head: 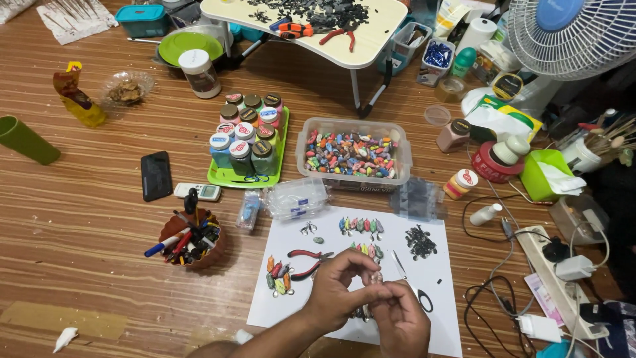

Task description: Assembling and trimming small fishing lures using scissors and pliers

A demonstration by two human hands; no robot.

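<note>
Over a white sheet [437, 311] laid on the wooden floor [86, 232], the head view shows both hands meeting low in the frame. The left hand [338, 292] has its fingers curled and pinched on a small piece [376, 278], too tiny to tell apart clearly, perhaps a bead or charm. The right hand [401, 321] closes in from below, its fingertips pinched at the same piece, so the two hands touch.

On the sheet just beyond them lie red pliers [308, 262], scissors [411, 285], a row of coloured charms [361, 225], a second cluster [279, 275] to the left, and a heap of dark bits [421, 242]. Farther off stand a clear tub of coloured beads [351, 156], a green tray of jars [248, 136] and a pot of pens [192, 238].

By the look of it, the step in hand is fine joining or fitting of the small piece. The next move would call for a steady pinch and probably the pliers, which lie close to the left hand.
</note>
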